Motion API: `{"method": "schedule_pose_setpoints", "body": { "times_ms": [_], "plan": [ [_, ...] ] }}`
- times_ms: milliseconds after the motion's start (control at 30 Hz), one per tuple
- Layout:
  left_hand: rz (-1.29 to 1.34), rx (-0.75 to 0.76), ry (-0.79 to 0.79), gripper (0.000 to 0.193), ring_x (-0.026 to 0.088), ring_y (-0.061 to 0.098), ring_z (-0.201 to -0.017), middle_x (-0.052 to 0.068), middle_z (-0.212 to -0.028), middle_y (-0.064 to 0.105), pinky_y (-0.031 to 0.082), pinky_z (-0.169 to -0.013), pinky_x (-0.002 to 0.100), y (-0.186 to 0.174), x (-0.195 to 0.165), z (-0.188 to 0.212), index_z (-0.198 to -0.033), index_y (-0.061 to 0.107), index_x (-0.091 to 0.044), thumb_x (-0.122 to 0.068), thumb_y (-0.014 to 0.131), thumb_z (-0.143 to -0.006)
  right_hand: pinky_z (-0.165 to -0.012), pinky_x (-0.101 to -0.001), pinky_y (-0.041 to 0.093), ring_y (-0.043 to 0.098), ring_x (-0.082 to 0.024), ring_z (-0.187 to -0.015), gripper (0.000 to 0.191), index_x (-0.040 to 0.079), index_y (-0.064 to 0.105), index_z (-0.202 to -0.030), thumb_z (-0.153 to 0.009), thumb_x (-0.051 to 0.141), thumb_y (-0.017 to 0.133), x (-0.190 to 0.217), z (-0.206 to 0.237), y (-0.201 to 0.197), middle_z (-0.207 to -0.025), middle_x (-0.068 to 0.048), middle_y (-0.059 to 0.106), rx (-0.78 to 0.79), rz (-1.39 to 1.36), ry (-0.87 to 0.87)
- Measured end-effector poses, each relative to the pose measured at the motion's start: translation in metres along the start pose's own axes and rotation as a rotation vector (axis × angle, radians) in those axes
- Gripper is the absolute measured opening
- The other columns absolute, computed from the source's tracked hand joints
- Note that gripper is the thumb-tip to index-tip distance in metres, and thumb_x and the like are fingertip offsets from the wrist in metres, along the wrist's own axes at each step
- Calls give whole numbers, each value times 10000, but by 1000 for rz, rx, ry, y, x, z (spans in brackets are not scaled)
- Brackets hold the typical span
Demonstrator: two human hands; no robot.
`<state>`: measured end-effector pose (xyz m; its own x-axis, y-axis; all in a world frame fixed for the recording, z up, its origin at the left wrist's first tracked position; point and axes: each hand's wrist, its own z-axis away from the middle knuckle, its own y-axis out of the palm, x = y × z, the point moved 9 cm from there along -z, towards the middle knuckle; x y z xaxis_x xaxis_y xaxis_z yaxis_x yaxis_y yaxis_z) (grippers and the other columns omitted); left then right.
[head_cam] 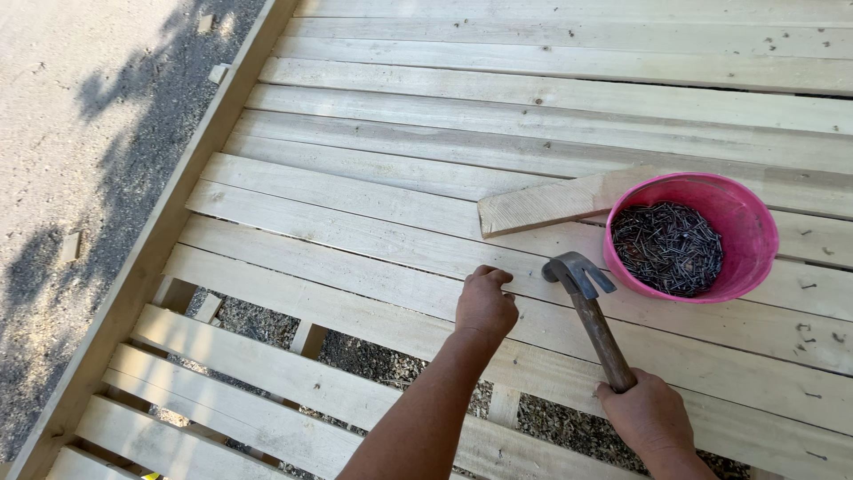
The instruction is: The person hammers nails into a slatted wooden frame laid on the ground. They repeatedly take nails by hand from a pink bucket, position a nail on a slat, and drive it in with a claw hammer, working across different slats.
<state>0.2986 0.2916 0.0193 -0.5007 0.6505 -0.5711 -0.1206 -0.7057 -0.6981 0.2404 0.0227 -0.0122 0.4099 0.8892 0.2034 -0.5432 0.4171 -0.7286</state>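
Hammer [593, 320] in right hand [647, 414], beside left hand [485, 304].

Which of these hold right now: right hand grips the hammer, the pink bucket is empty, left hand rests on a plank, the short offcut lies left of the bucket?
1. The right hand grips the claw hammer: true.
2. The pink bucket is empty: false, it holds dark nails.
3. The left hand rests on a plank: true.
4. The short offcut lies left of the bucket: true.
5. The hammer head sits inside the bucket: false, it is beside it.
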Motion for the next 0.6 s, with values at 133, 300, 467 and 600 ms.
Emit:
{"method": "schedule_pose_setpoints", "body": {
  "times_ms": [133,300,467,600],
  "plan": [
    [168,-281,163,342,278,473,-1334,56,-1408,554,460,-1098,363,-22,-38,-2,-1219,696,-116,-73,657,-881,-862,-470,616,781,-316,-882,336,184,793,-1078,-856,433,753,-16,2,-10,-857,-113,798,-14,-4,61],
    [196,-336,251,361,315,459,-1328,90,-1421,540,437,-1104,387,-18,-78,-4,-1191,724,-118,-32,668,-845,-857,-473,610,785,-323,-881,340,175,799,-1052,-873,456,731,-6,4,-9,-840,-117,813,-41,28,17],
    [196,-334,296,438,319,475,-1310,92,-1433,534,447,-1097,385,-11,-92,-1,-1204,723,-127,27,663,-798,-858,-478,612,775,-332,-899,335,180,796,-1026,-854,459,729,-8,10,-11,-865,-113,807,-74,-5,36],
    [260,-351,361,444,309,482,-1327,88,-1425,546,481,-1071,376,-19,-99,6,-1166,725,-118,77,627,-780,-863,-488,609,765,-345,-919,324,195,793,-1028,-864,463,713,-6,14,-12,-897,-109,798,-90,8,54]
  ]
}}
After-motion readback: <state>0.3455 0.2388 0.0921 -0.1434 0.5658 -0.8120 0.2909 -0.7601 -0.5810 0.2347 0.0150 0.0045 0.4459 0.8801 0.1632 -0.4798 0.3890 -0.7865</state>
